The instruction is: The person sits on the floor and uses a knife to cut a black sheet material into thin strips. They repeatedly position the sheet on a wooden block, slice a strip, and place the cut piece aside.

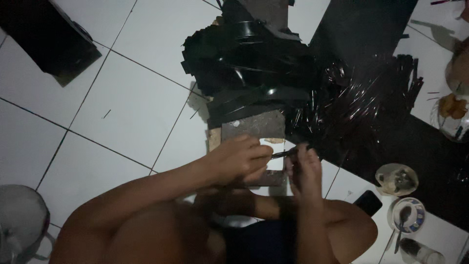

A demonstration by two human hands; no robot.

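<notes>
Both hands pinch one thin black strip over the floor.
Left hand and right hand hold the black strip between them, long axis left-right; beyond lie the grey slab and strip pile.

We saw bare arms without sleeves, a bare left hand and right hand, and dark shorts at the lap.

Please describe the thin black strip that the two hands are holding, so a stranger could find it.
Find the black heap on the white tiled floor. Just below it, the left hand and right hand meet. The strip bridges them, single, unlike the loose strips piled nearby.
</notes>
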